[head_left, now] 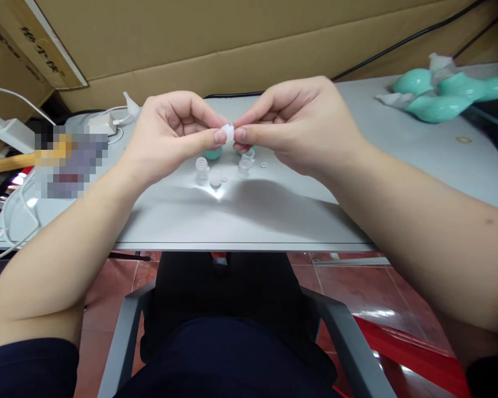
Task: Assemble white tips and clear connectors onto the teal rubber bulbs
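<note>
My left hand (172, 130) and my right hand (292, 119) meet above the table, each with thumb and forefinger closed on the same small white translucent plastic piece (229, 132). Its far side is hidden by my fingers. Below it on the table stand two clear plastic fittings, a left one (201, 169) and a right one (244, 163). Near them lie a round translucent disc (216, 181), a tiny ring (224, 179) and a small white ring (263, 165). Part of a glossy mint-green object (212, 154) shows behind my left thumb; more green peeks out beneath my right fingers.
Mint-green bulbs with whitish tips (435, 97) are heaped at the back right. A yellowish ring (463, 140) lies in front of them. White adapters (14, 134), cables and a pixelated patch occupy the left side. Brown cardboard (216, 38) walls the back; the table's front edge (249, 246) is near my lap.
</note>
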Demonstrator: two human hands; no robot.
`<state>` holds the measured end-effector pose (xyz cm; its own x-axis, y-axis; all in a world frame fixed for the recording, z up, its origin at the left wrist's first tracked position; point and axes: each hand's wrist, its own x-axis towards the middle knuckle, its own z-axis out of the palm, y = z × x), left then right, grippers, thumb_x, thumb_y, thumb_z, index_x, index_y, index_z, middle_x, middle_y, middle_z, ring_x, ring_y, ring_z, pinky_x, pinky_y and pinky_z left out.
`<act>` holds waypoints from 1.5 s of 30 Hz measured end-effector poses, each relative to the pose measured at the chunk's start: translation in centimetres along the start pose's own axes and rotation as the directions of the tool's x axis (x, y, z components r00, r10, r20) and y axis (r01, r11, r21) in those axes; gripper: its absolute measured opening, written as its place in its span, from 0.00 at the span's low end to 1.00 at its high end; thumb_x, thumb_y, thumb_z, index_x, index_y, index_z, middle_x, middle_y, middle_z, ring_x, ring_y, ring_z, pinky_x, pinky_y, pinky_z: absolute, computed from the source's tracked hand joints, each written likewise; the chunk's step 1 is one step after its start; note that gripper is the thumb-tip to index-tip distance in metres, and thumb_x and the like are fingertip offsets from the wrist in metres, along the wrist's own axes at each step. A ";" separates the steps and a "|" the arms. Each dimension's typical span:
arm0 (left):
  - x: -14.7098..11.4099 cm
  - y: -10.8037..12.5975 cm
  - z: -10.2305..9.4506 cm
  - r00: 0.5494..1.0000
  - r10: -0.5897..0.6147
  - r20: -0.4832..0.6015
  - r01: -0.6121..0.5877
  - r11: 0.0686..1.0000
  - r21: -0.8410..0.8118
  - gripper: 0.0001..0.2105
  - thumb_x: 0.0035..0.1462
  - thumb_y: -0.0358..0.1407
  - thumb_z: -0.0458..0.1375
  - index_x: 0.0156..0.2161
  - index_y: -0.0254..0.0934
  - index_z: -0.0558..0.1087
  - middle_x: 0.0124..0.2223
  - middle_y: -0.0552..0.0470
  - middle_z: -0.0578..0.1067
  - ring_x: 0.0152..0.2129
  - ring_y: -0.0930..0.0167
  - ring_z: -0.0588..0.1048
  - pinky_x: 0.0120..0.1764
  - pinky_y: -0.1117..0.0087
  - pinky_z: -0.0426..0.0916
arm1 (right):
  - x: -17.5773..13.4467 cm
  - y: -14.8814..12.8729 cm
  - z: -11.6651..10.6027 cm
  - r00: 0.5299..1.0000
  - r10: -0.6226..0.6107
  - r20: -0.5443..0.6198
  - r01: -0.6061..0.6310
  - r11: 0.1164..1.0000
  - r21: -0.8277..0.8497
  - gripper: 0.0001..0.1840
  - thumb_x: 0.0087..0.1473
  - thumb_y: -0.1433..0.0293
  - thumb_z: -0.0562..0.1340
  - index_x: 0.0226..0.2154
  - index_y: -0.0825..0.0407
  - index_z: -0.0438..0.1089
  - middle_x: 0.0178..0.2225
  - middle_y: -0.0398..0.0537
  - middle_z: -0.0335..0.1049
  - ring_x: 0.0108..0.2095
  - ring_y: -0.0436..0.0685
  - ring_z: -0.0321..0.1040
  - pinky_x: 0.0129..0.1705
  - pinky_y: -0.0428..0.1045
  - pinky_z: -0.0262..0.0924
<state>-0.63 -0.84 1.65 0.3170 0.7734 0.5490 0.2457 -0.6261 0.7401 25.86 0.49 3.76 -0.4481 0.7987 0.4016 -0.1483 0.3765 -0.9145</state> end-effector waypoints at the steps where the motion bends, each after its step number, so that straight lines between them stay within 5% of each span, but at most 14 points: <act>1: 0.1 0.0 0.1 1.000 -0.007 -0.019 0.007 1.000 -0.003 0.25 0.71 0.59 0.84 0.49 0.39 0.86 0.52 0.42 0.92 0.49 0.54 0.93 0.60 0.39 0.92 | 0.0 0.0 0.0 1.000 -0.002 -0.013 0.002 1.000 0.000 0.17 0.53 0.67 0.96 0.31 0.42 0.91 0.31 0.42 0.88 0.34 0.58 0.83 0.44 0.56 0.84; 8: 0.2 0.8 1.2 0.995 -0.008 -0.097 -0.001 0.996 -0.090 0.19 0.65 0.50 0.86 0.44 0.43 0.85 0.43 0.49 0.93 0.39 0.59 0.92 0.49 0.48 0.93 | -0.5 -0.2 0.6 0.987 -0.052 -0.152 0.042 0.997 -0.072 0.16 0.60 0.79 0.83 0.32 0.40 0.94 0.35 0.45 0.92 0.38 0.62 0.88 0.49 0.59 0.86; 15: 0.3 -0.1 0.9 0.990 -0.096 -0.107 0.095 0.995 -0.014 0.19 0.70 0.51 0.85 0.49 0.44 0.85 0.45 0.49 0.92 0.44 0.57 0.95 0.52 0.49 0.95 | -0.3 0.8 0.8 0.979 -0.181 -0.099 0.171 0.980 -0.101 0.13 0.58 0.62 0.94 0.34 0.39 0.94 0.38 0.43 0.94 0.42 0.63 0.91 0.50 0.58 0.88; 31: 0.0 -1.8 0.7 0.997 0.012 -0.075 -0.007 0.998 0.062 0.23 0.75 0.61 0.80 0.55 0.44 0.86 0.51 0.46 0.93 0.47 0.55 0.96 0.55 0.45 0.97 | 0.0 0.6 0.6 0.999 0.051 -0.007 -0.050 0.992 0.116 0.13 0.54 0.69 0.91 0.32 0.43 0.90 0.36 0.46 0.90 0.42 0.62 0.88 0.49 0.56 0.89; 45: -0.2 -1.8 1.0 0.997 -0.005 -0.072 0.010 0.998 0.066 0.24 0.76 0.62 0.81 0.56 0.45 0.88 0.51 0.48 0.93 0.51 0.53 0.97 0.57 0.42 0.98 | 0.2 1.0 0.2 0.997 0.060 0.041 -0.066 0.984 0.167 0.18 0.51 0.69 0.95 0.33 0.46 0.89 0.36 0.45 0.88 0.42 0.60 0.89 0.48 0.53 0.88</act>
<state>-0.25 -0.01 -0.17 0.2487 0.7820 0.5716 0.3084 -0.6233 0.7186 25.43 0.96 2.93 -0.4923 0.7999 0.3432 -0.2638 0.2387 -0.9346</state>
